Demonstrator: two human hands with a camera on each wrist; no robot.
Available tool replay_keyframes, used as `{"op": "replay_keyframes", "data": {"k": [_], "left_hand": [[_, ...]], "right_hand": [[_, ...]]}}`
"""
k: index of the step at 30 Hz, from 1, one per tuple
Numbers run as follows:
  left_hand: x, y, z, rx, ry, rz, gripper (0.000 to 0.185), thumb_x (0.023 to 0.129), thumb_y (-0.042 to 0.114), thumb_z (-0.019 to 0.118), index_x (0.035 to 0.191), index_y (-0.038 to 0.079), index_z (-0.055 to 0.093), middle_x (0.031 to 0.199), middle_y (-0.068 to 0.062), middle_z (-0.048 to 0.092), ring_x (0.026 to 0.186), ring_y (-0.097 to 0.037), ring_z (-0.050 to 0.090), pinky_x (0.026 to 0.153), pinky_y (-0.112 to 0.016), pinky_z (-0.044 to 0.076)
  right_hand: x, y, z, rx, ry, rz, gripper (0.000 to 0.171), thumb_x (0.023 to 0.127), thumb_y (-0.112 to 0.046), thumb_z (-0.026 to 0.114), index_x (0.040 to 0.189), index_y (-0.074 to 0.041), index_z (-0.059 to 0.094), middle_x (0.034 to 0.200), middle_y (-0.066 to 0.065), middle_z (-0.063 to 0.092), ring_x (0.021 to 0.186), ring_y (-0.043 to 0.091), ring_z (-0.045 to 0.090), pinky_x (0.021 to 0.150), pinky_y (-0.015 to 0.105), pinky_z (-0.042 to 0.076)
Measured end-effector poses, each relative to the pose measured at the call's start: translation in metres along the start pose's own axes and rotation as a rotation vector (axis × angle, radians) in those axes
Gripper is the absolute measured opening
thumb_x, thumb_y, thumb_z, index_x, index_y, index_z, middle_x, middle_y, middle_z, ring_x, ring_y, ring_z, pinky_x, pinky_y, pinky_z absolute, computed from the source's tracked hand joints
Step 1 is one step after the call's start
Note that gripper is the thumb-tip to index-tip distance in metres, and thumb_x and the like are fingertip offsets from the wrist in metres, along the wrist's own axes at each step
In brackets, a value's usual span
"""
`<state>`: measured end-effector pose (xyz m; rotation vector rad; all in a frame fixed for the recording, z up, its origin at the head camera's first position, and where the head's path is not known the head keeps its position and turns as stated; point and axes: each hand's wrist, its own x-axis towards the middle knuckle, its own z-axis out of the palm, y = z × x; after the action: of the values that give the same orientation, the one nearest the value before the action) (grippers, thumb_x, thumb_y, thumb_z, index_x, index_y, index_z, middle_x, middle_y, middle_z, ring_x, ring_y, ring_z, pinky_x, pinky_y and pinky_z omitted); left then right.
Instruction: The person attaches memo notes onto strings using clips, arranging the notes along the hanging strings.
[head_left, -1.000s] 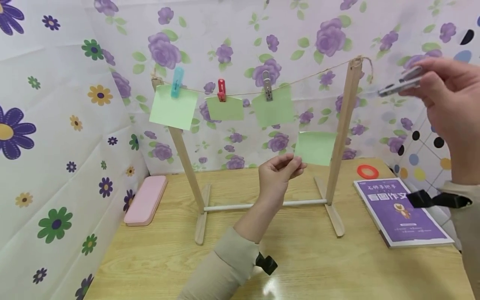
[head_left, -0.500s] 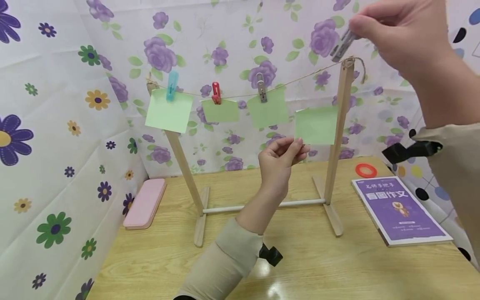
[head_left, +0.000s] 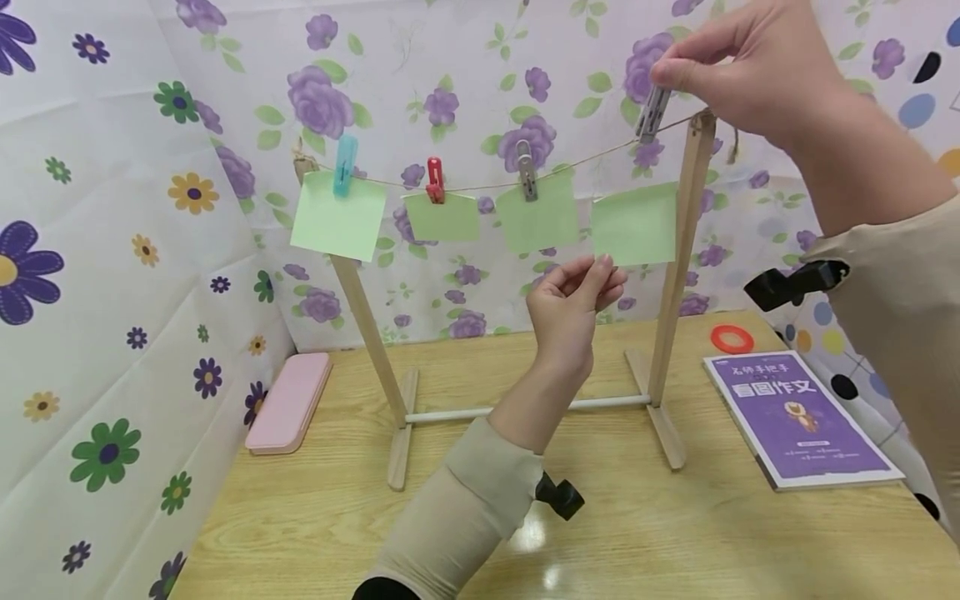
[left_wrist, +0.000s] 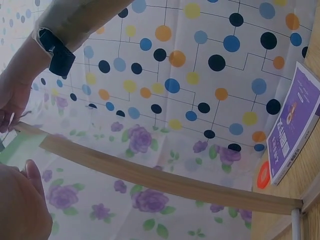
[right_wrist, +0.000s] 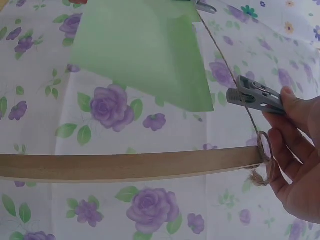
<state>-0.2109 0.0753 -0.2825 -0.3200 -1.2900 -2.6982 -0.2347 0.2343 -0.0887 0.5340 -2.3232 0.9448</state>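
My left hand [head_left: 566, 312] pinches a green paper sheet [head_left: 636, 223] by its lower left corner, just below the twine [head_left: 615, 152]. Between the thumb and fingers of my right hand [head_left: 765, 75] is a grey clothespin [head_left: 652, 112], its tip pointing down at the twine near the right post [head_left: 686, 200]. In the right wrist view the clothespin [right_wrist: 256, 95] overlaps the twine; whether its jaws straddle it I cannot tell. Further left, a blue clothespin [head_left: 345, 167], a red clothespin [head_left: 435, 179] and another grey clothespin [head_left: 527, 171] each hold a green sheet on the twine.
The wooden frame has a left post [head_left: 367, 342] and a white crossbar [head_left: 450, 414], standing on a wooden table [head_left: 675, 542]. A pink case [head_left: 288, 404] lies left. On the right lie a purple book [head_left: 802, 421] and a red ring [head_left: 732, 339].
My right hand has brought the grey clothespin left and down to the twine. The left hand has raised the green sheet toward the twine.
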Motion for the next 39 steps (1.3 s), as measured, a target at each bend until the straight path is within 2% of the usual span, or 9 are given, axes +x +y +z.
{"op": "replay_keyframes", "data": {"k": [3,8,10,13,16,20,27,35,39], "left_hand": [[0.002,-0.002,0.001,0.0,0.006,-0.001,0.017,0.081,0.014,0.074,0.087,0.002,0.065,0.082,-0.012,0.069,0.071,-0.017,0.07,0.071,-0.031,0.059],[0.003,-0.003,0.005,0.002,0.017,0.007,0.017,0.08,0.013,0.075,0.088,0.001,0.065,0.081,-0.013,0.069,0.07,-0.017,0.07,0.071,-0.031,0.059],[0.003,-0.002,0.007,-0.002,0.018,0.011,0.017,0.08,0.013,0.075,0.088,0.001,0.065,0.081,-0.013,0.069,0.07,-0.017,0.07,0.071,-0.031,0.059],[0.002,-0.001,0.011,-0.011,0.021,0.021,0.017,0.08,0.012,0.075,0.088,0.0,0.066,0.081,-0.014,0.069,0.07,-0.017,0.07,0.071,-0.032,0.059],[0.001,0.001,0.015,-0.014,0.035,0.037,0.017,0.08,0.011,0.074,0.089,-0.001,0.066,0.082,-0.015,0.069,0.07,-0.018,0.07,0.071,-0.033,0.059],[0.0,0.003,0.017,-0.015,0.05,0.056,0.018,0.081,0.012,0.074,0.089,-0.001,0.065,0.084,-0.017,0.069,0.071,-0.019,0.07,0.071,-0.034,0.06],[0.002,0.004,0.02,-0.04,0.069,0.065,0.016,0.081,0.01,0.074,0.088,-0.001,0.065,0.082,-0.014,0.069,0.071,-0.019,0.07,0.07,-0.033,0.06],[0.002,0.005,0.023,-0.066,0.082,0.063,0.015,0.08,0.009,0.074,0.088,0.0,0.064,0.084,-0.017,0.069,0.069,-0.019,0.07,0.07,-0.033,0.06],[0.002,0.006,0.024,-0.066,0.081,0.067,0.016,0.08,0.009,0.074,0.088,0.0,0.064,0.086,-0.019,0.068,0.07,-0.02,0.07,0.07,-0.033,0.06]], "right_hand": [[0.0,0.001,0.001,-0.045,-0.031,0.022,0.03,0.088,-0.03,0.066,0.1,-0.003,0.072,0.09,-0.016,0.06,0.098,0.001,0.041,0.066,0.012,0.042],[0.002,0.0,0.005,-0.083,-0.066,0.026,0.033,0.085,-0.031,0.07,0.098,-0.002,0.073,0.086,-0.017,0.059,0.101,0.002,0.038,0.061,0.018,0.041],[0.003,-0.001,0.006,-0.076,-0.072,0.029,0.033,0.084,-0.03,0.071,0.097,0.0,0.072,0.083,-0.018,0.059,0.099,0.003,0.038,0.06,0.019,0.041],[0.003,-0.001,0.005,-0.094,-0.088,0.017,0.031,0.084,-0.029,0.071,0.096,0.0,0.073,0.083,-0.017,0.058,0.097,0.003,0.038,0.058,0.014,0.043],[0.002,0.0,0.005,-0.137,-0.112,-0.02,0.03,0.085,-0.029,0.07,0.097,-0.002,0.073,0.081,-0.018,0.059,0.088,0.006,0.043,0.057,0.007,0.045],[0.001,0.002,0.004,-0.18,-0.128,-0.059,0.029,0.086,-0.029,0.069,0.099,-0.003,0.073,0.079,-0.021,0.058,0.077,0.01,0.047,0.054,0.005,0.046],[0.0,0.003,0.003,-0.188,-0.139,-0.1,0.028,0.086,-0.027,0.069,0.099,-0.004,0.073,0.08,-0.025,0.057,0.078,0.009,0.049,0.054,0.006,0.045],[-0.001,0.007,0.003,-0.212,-0.159,-0.043,0.031,0.086,-0.033,0.069,0.101,-0.007,0.073,0.087,-0.026,0.056,0.088,0.006,0.048,0.061,0.008,0.043],[0.0,0.006,0.003,-0.222,-0.169,-0.051,0.03,0.086,-0.032,0.069,0.102,-0.007,0.073,0.088,-0.023,0.056,0.086,0.008,0.047,0.059,0.007,0.044]]}}
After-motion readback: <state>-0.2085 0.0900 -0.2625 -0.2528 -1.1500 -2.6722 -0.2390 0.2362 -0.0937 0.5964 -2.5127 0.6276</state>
